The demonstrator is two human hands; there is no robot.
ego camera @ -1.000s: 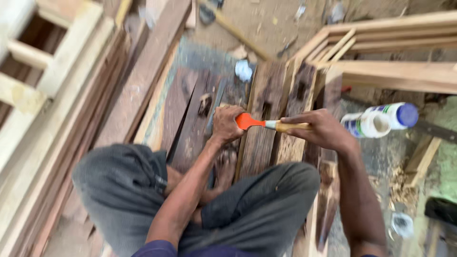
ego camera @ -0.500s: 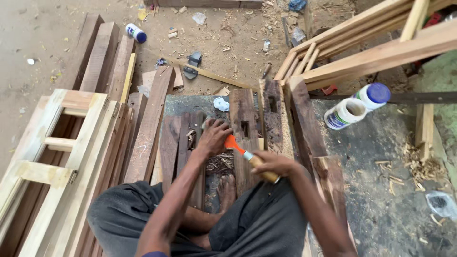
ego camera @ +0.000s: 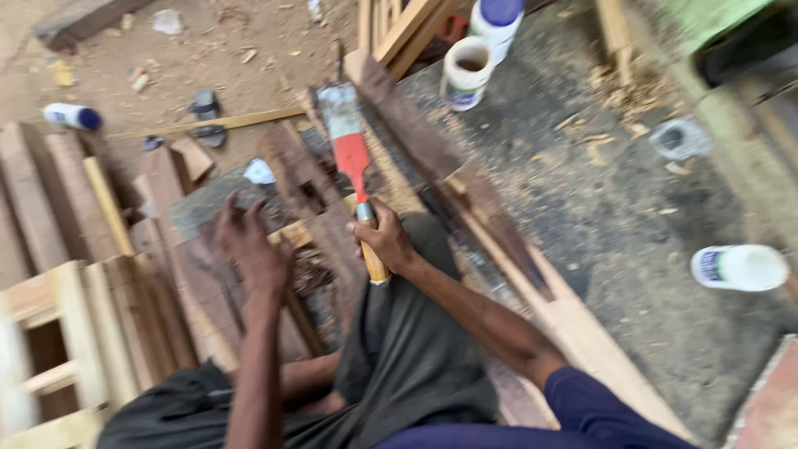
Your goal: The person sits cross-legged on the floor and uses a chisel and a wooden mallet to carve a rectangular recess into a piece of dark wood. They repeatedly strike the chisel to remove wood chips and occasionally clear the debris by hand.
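Observation:
My right hand point(ego camera: 384, 239) grips the wooden handle of a paintbrush point(ego camera: 352, 158) with a red ferrule; its bristles point away from me over a dark plank point(ego camera: 416, 133). My left hand point(ego camera: 249, 245) rests flat, fingers spread, on a dark brown wooden piece point(ego camera: 208, 283) in front of my knees. I sit on the ground with grey trousers, and my legs hide the near ends of the boards. The picture is blurred by motion.
A small open white pot point(ego camera: 465, 73) and a white bottle with a blue cap point(ego camera: 497, 18) stand at the top. Another white bottle point(ego camera: 738, 268) lies at the right, one more point(ego camera: 71, 116) at the far left. Pale wooden frames point(ego camera: 66, 333) lie at the left; shavings litter the floor.
The view has swung and tilted. My right hand has turned the brush so that its bristles point away from me, and my left hand has slid left on the dark wood.

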